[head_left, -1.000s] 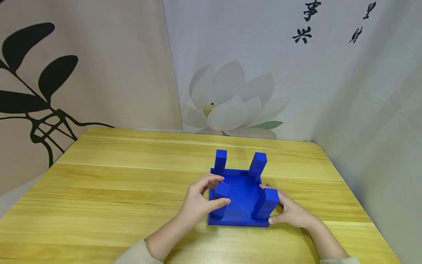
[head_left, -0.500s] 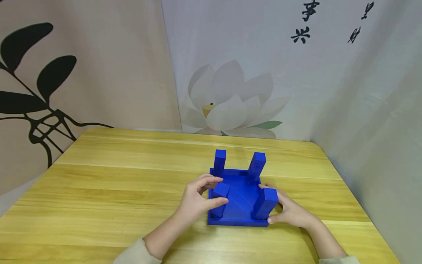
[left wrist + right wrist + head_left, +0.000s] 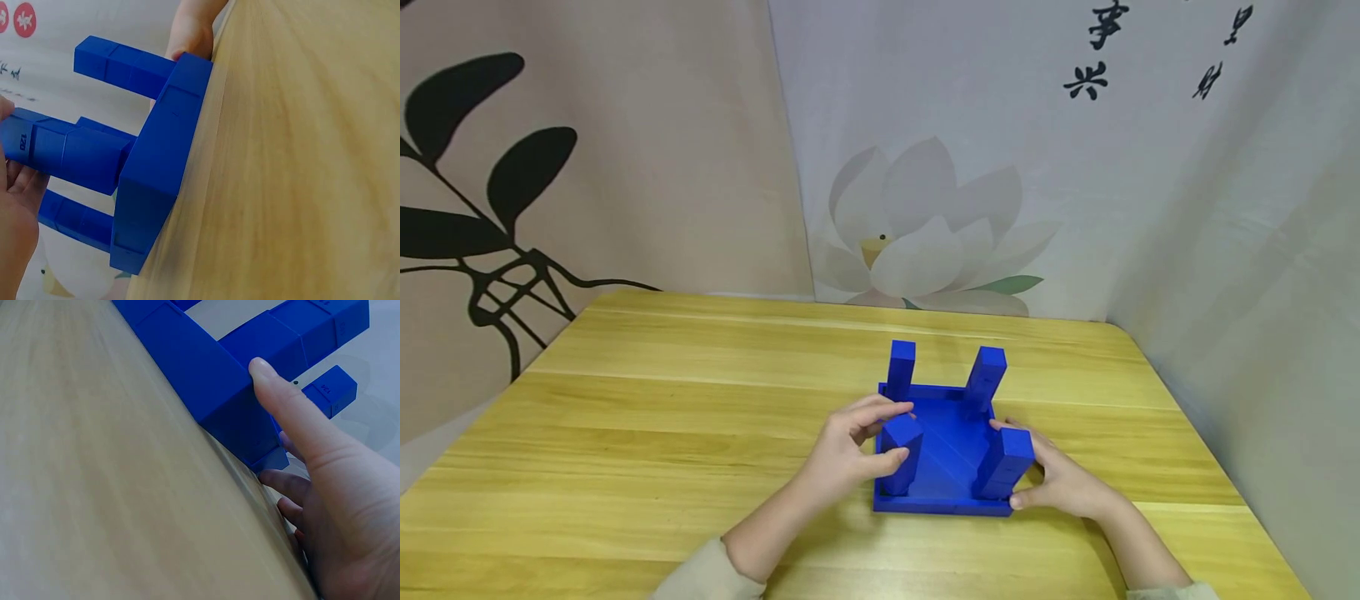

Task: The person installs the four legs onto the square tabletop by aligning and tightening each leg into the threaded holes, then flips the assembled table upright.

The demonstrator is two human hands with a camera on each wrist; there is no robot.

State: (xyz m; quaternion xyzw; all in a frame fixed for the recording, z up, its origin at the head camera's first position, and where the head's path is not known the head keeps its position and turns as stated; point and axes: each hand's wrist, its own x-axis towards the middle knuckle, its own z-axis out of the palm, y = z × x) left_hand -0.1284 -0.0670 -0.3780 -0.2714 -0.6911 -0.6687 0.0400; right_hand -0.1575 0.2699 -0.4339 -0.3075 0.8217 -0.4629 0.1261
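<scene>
A blue square tray-like base (image 3: pixel 947 507) with raised edges lies on the table, a blue square post rising from each corner. My left hand (image 3: pixel 842 450) grips the near-left post (image 3: pixel 901 467) near its top, thumb in front and index finger behind. That post stands turned out of line with the base; the left wrist view shows a number on its side (image 3: pixel 69 150). My right hand (image 3: pixel 1067 483) holds the base's near-right corner, its thumb (image 3: pixel 294 406) at the edge beside the near-right post (image 3: pixel 1006 462).
Two more blue posts stand at the back: the far-left post (image 3: pixel 901 367) and the far-right post (image 3: pixel 987 375). The wooden table (image 3: pixel 662 433) extends widely to the left. Printed cloth (image 3: pixel 700 150) hangs behind and along the sides.
The near-left post has turned, its top now set more diagonally to the base. My left thumb has shifted left across it. The right hand and base keep their place.
</scene>
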